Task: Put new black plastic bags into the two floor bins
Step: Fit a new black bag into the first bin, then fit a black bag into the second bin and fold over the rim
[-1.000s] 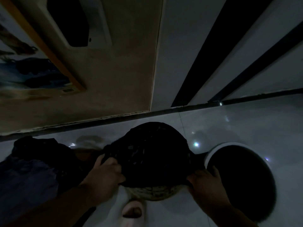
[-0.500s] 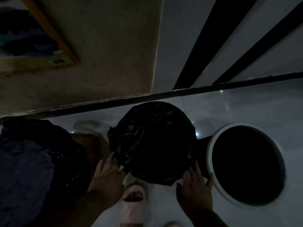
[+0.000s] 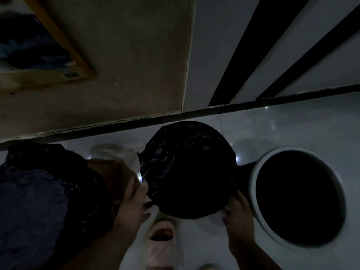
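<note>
Where fingers [image 3: 143, 189] of the left hand [image 3: 134, 203] press the crinkled edge of a black plastic bag [image 3: 187, 168], spread loosely, not pinching. Opposite, right hand [image 3: 238, 213] with fingertips parted against the bag's near right rim. Glossy, wrinkled film stretched over the mouth of the middle floor bin [image 3: 214, 215], sagging dark at the centre. Just beside it to the right, a white-rimmed bin [image 3: 253, 184], interior black, lining impossible to tell. Left, a full dark bag [image 3: 44, 191] slumped on the pale tiled floor [image 3: 292, 129]; below, a slippered foot [image 3: 161, 236].
</note>
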